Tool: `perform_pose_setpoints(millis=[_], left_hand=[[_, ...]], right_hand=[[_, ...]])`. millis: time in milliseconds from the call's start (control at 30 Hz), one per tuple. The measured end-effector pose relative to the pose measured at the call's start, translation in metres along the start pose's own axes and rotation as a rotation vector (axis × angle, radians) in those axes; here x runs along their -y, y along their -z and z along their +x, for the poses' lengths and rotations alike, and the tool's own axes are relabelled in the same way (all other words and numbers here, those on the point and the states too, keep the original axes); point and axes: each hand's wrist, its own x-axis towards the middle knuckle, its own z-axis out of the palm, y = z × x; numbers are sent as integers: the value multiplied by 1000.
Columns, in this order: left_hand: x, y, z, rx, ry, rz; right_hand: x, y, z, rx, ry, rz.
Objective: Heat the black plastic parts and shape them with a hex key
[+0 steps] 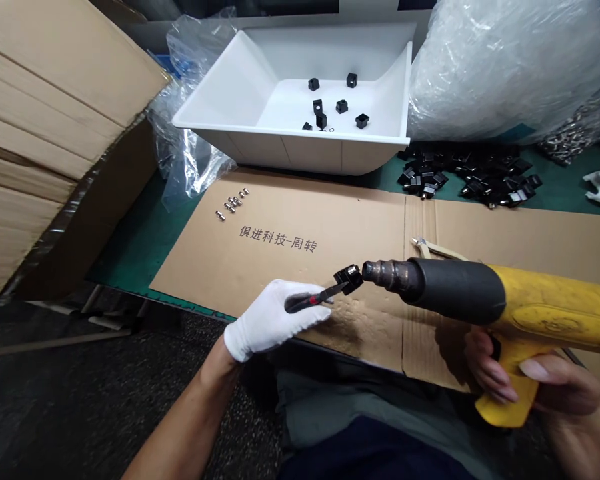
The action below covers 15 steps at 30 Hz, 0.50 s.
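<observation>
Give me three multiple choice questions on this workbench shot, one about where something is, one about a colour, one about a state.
1. Where do the small metal pins lie?
A. in the white bin
B. on the cardboard sheet
C. in the gloved hand

2. What colour is the heat gun body?
A. yellow
B. blue
C. red

3. How is the black plastic part at the nozzle held?
A. by bare fingers
B. lying loose on the table
C. gripped in pliers

Answers: B, they lie on the cardboard sheet left of the printed text; A, its housing is yellow; C, the left hand grips it in pliers.
</observation>
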Motion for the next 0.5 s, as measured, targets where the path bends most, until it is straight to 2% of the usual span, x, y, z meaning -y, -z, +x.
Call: perform_pose_setpoints(millis=[200, 500], left_hand=[[-1, 4, 1, 47, 35, -28], [3, 4, 2, 95, 69, -92]], right_hand=[[1, 2, 2, 56, -31, -6], [2, 1, 2, 68, -20, 28]])
